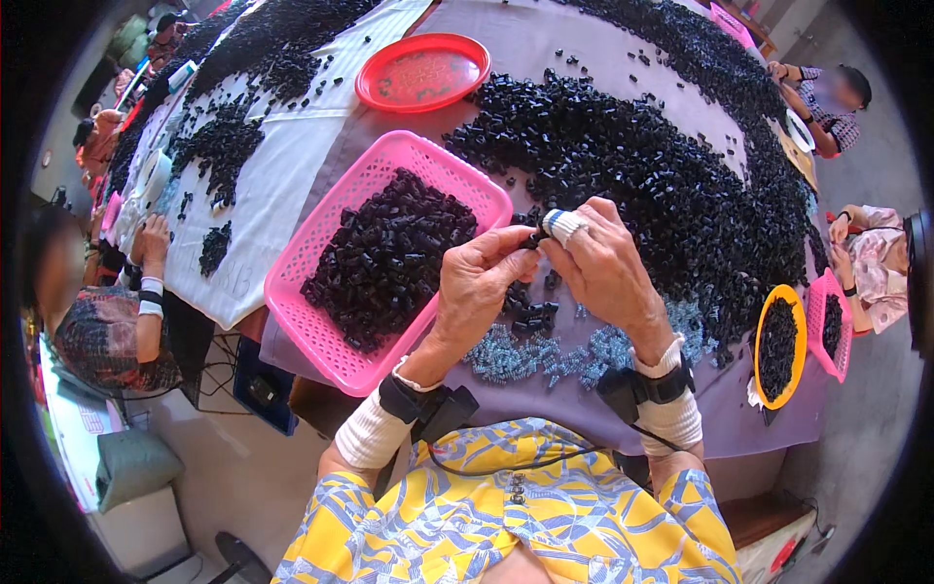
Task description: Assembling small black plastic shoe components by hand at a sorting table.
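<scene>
My left hand (482,282) and my right hand (605,268) meet over the table, fingertips pinched together around a small black plastic piece (531,237), mostly hidden by the fingers. A white finger cover (562,225) with dark stripes wraps one finger of my right hand. Beside my left hand stands a pink perforated basket (290,268), filled with small black plastic parts (389,258). Beneath and between my wrists lie light blue, spring-like pieces (516,358), with a few black parts (533,317) just behind them.
A large heap of black parts (603,146) spreads beyond my hands. Behind the basket lies a red tray (423,76). A yellow basket (800,341) and another pink basket (843,336) stand at the right edge. People sit at the left (107,336) and right (880,268).
</scene>
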Action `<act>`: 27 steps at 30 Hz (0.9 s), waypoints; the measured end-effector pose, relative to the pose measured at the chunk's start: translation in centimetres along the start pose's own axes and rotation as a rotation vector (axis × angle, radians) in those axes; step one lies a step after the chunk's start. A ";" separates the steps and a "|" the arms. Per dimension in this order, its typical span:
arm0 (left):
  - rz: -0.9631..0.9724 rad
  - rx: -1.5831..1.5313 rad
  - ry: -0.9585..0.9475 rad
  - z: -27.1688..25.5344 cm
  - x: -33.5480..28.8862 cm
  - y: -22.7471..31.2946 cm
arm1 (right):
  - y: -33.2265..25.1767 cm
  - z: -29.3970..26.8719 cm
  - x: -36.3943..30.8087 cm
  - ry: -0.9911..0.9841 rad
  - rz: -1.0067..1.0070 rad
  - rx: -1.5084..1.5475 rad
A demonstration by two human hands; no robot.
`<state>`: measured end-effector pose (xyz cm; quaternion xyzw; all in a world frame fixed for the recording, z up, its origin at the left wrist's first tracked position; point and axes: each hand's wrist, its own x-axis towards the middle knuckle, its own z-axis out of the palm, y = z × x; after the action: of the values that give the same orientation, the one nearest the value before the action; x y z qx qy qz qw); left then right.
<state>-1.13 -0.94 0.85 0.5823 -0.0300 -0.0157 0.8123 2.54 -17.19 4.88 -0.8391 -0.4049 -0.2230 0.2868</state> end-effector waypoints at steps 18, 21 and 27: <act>0.012 0.057 0.038 -0.2 0.0 -0.7 | 0.2 1.0 -1.2 -0.144 -0.044 -0.157; 0.022 0.076 0.045 -0.2 0.0 -0.9 | 0.3 1.2 -1.3 -0.146 -0.042 -0.137; 0.099 0.170 0.052 -0.4 0.2 -1.3 | 0.4 1.3 -1.3 -0.139 -0.070 -0.164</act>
<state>-0.88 -1.00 -0.51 0.6470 -0.0389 0.0421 0.7604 2.28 -17.24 3.01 -0.8585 -0.4333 -0.2065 0.1806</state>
